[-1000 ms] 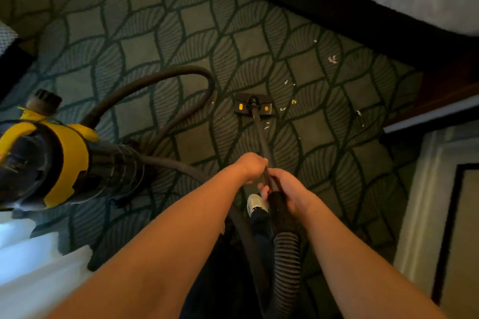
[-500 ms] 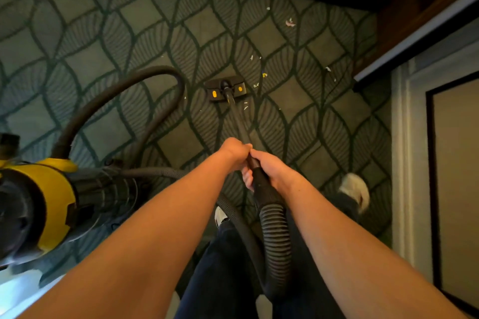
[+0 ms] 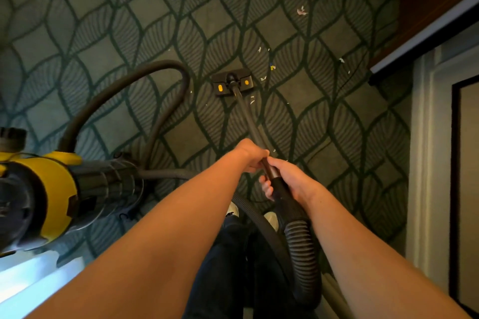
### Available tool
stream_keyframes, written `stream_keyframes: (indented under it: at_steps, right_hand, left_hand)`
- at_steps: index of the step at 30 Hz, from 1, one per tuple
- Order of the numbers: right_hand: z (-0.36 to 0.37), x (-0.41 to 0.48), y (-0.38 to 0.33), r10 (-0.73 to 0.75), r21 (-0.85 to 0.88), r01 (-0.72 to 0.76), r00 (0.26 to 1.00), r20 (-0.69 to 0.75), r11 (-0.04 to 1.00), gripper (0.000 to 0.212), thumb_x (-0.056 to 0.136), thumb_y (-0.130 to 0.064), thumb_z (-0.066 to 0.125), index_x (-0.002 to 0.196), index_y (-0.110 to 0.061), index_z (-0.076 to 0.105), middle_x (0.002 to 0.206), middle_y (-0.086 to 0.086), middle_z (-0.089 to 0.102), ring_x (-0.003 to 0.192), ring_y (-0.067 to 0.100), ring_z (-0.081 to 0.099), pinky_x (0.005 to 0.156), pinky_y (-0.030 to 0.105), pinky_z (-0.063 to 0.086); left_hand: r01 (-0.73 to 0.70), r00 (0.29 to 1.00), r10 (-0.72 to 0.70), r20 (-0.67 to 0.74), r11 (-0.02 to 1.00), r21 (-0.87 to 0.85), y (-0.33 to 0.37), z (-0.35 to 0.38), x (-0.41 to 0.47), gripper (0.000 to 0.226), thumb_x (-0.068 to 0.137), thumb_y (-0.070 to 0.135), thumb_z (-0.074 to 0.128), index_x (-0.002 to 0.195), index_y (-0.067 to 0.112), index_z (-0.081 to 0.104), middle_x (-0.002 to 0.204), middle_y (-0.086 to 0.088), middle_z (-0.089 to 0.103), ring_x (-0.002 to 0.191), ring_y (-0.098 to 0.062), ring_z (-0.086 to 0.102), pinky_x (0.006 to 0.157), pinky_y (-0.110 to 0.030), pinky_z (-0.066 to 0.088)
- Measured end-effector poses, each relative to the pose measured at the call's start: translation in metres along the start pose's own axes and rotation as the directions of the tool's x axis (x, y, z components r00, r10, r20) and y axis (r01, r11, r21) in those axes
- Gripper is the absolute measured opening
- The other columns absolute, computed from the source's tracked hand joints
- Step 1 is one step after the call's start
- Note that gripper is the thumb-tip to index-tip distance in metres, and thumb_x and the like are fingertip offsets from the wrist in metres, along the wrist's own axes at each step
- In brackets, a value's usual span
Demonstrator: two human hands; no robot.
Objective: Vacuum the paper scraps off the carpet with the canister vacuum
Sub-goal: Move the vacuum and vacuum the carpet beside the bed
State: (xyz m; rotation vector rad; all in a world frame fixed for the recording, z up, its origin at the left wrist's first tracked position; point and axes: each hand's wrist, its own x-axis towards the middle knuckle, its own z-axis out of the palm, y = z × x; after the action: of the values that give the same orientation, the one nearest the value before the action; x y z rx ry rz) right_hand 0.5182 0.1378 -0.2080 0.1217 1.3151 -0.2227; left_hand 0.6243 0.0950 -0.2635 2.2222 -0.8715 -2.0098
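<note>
Left hand (image 3: 250,154) and right hand (image 3: 291,181) still tight around wand (image 3: 248,116) — floor head (image 3: 232,83) unmoved.

On my feed the wand (image 3: 248,122) runs from centre to the floor head (image 3: 232,83) at twelve — paper scraps (image 3: 272,67) lie on the carpet (image 3: 103,33) at one, canister (image 3: 39,197) at nine.

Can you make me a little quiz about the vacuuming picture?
1. True or false: the left hand and the right hand both grip the wand.
2. What colour is the canister vacuum body? A yellow, B red, C blue.
3. Fill in: most paper scraps lie to the ___ of the floor head, by the person's own sides.
Key: 1 true; 2 A; 3 right.
</note>
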Motion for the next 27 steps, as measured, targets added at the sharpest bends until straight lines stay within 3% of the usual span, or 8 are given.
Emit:
stream_keyframes:
  at_steps: [4,8,11,14,18,27]
  right_hand:
    - [-0.024,0.002,-0.002,-0.013,-0.074,0.009,0.998,-0.055,0.997,0.035,0.1,-0.039,0.049,0.105,-0.004,0.055,0.065,0.009,0.049,0.046,0.014,0.046,0.035,0.018,0.041]
    - [-0.052,0.004,0.006,-0.053,-0.157,0.036,0.993,-0.105,0.987,0.033,0.099,-0.038,0.051,0.11,-0.007,0.057,0.068,0.01,0.05,0.047,0.014,0.047,0.035,0.019,0.04]
    - [-0.071,0.003,0.012,-0.127,-0.276,0.085,0.982,-0.141,0.957,0.033,0.1,-0.036,0.049,0.105,-0.005,0.059,0.066,0.01,0.049,0.046,0.016,0.046,0.035,0.021,0.039]
    - [-0.09,-0.004,0.021,-0.184,-0.369,0.112,0.969,-0.166,0.923,0.031,0.1,-0.035,0.049,0.096,-0.006,0.061,0.062,0.011,0.052,0.044,0.019,0.048,0.041,0.027,0.041]
    - [-0.113,-0.015,0.036,-0.175,-0.395,0.086,0.965,-0.196,0.915,0.029,0.098,-0.035,0.051,0.098,-0.008,0.062,0.059,0.01,0.053,0.043,0.019,0.048,0.042,0.027,0.04]
    - [-0.147,-0.035,0.071,-0.166,-0.416,0.069,0.965,-0.203,0.907,0.032,0.099,-0.036,0.05,0.095,-0.007,0.062,0.056,0.009,0.053,0.044,0.02,0.048,0.042,0.028,0.042]
  left_hand:
    - [0.012,0.997,-0.007,-0.083,0.998,0.063,0.006,0.026,0.001,0.024,0.092,0.031,0.061,0.079,0.012,0.055,0.082,-0.011,0.068,0.076,-0.022,0.068,0.067,-0.03,0.054]
    - [0.03,0.997,-0.026,-0.066,0.998,0.05,0.005,0.05,-0.001,0.019,0.091,0.026,0.062,0.083,0.009,0.061,0.098,-0.015,0.073,0.091,-0.025,0.071,0.079,-0.034,0.056]
    - [0.027,0.998,-0.025,-0.062,0.999,0.035,0.004,0.067,-0.007,0.019,0.089,0.025,0.062,0.08,0.009,0.059,0.09,-0.012,0.07,0.092,-0.024,0.07,0.081,-0.033,0.056]
    - [0.018,0.999,-0.016,-0.043,0.999,0.045,0.001,0.084,-0.013,0.022,0.09,0.029,0.062,0.076,0.012,0.056,0.086,-0.009,0.069,0.084,-0.021,0.07,0.084,-0.035,0.057]
    - [0.019,1.0,-0.019,0.005,0.997,0.078,-0.007,0.107,-0.021,0.025,0.09,0.032,0.063,0.076,0.012,0.059,0.072,-0.002,0.066,0.07,-0.015,0.066,0.074,-0.03,0.056]
    - [-0.006,0.998,-0.002,0.055,0.991,0.135,-0.031,0.148,-0.042,0.022,0.091,0.028,0.06,0.075,0.013,0.057,0.069,-0.002,0.064,0.068,-0.014,0.065,0.076,-0.032,0.056]
